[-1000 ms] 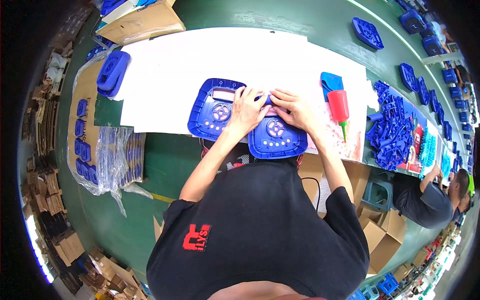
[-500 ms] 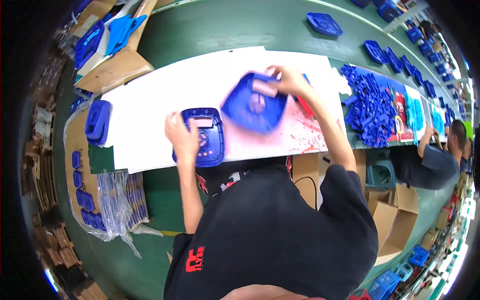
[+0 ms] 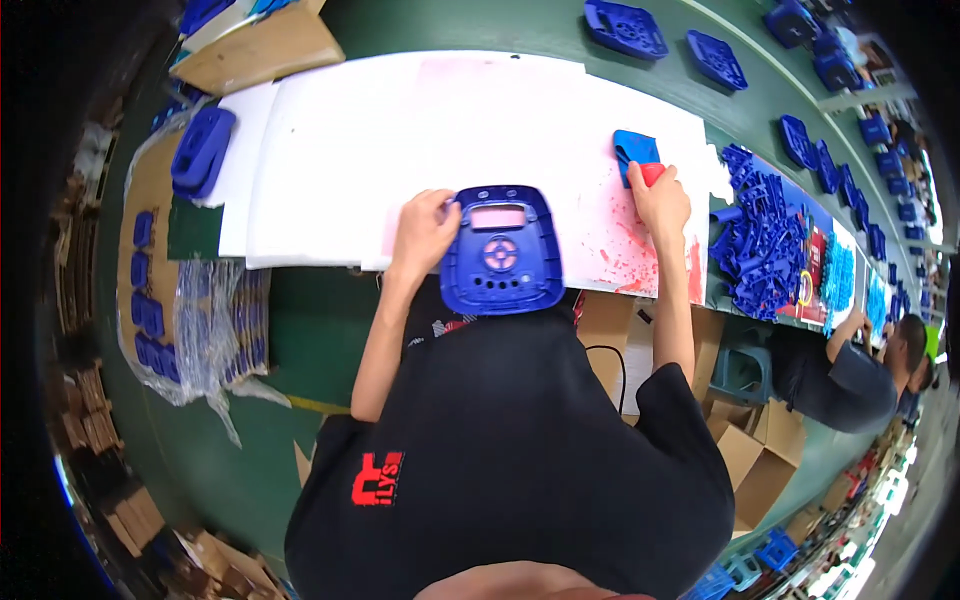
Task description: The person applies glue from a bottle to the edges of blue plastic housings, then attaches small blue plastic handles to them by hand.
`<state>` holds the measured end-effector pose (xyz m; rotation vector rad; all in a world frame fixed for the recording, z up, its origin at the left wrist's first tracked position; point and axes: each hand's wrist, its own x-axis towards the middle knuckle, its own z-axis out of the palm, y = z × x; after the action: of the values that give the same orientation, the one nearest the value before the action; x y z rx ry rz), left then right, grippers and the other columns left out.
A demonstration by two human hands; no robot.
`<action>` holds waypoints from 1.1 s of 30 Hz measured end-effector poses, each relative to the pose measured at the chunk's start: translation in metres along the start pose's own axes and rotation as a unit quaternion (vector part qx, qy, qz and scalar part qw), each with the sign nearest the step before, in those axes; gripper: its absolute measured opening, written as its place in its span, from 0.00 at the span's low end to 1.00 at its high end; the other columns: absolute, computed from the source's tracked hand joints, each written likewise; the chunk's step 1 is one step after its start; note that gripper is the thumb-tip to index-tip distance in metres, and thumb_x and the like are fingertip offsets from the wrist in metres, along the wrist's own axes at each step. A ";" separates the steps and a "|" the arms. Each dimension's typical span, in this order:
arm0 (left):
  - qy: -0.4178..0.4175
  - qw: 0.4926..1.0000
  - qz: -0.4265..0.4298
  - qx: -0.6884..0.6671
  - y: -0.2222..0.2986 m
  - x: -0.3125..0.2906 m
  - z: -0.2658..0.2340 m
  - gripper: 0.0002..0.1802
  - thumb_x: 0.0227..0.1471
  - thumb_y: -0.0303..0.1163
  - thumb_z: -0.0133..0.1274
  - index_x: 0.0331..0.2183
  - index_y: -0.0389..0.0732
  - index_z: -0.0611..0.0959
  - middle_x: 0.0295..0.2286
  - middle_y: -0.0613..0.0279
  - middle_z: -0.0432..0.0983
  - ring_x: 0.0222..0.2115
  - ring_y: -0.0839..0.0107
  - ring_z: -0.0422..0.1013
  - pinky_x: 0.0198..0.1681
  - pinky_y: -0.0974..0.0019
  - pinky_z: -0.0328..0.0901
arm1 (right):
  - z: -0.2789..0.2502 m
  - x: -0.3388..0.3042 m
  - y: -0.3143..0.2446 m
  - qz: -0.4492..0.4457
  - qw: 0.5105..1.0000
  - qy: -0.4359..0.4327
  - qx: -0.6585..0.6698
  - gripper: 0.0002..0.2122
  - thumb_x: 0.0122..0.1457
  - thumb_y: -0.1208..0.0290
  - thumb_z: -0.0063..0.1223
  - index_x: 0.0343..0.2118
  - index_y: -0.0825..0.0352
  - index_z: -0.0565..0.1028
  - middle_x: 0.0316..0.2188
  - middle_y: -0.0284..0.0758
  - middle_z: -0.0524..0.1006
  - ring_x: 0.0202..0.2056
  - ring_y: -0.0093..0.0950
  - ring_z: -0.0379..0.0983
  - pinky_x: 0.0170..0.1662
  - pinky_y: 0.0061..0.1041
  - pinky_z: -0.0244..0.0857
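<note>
My left hand [image 3: 425, 232] pinches the upper left edge of a blue plastic housing cover [image 3: 540, 250]. The cover has a rectangular window, a round cutout below it and a row of small holes. It sits at the table's near edge, its inner ribbed side showing. To the right, my right hand [image 3: 662, 205] is closed round a small red object [image 3: 652, 174], mostly hidden by the fingers, so its kind does not show. Touching it on the far side is a flat blue piece [image 3: 634, 147], perhaps cloth.
White sheeting [image 3: 400, 130] covers the table, red-stained at right. A heap of small blue parts [image 3: 760, 240] lies further right. Blue covers [image 3: 625, 28] rest on the green surface beyond. A blue housing [image 3: 202, 152] is at left; a co-worker [image 3: 840, 380] sits at right.
My right hand has left the cover it held and closed on the red object. My left hand now grips a cover at the near edge; only one cover shows there, where two did.
</note>
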<state>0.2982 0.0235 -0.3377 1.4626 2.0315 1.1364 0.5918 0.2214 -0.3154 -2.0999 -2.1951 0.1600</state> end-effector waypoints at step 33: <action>-0.012 0.995 0.002 -0.098 -0.003 -0.021 0.041 0.15 0.49 0.39 0.53 0.37 0.43 0.83 0.22 0.57 0.75 0.23 0.61 0.72 0.27 0.60 0.66 | 0.012 -0.055 -0.102 -0.045 0.392 -0.100 0.913 0.33 0.52 0.38 0.31 0.31 0.71 0.73 0.23 0.43 0.73 0.25 0.40 0.70 0.32 0.40 0.66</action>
<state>0.3331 0.0199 -0.3677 1.3764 1.8443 1.2726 0.4916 0.1614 -0.3120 -0.4390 -0.6325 1.7428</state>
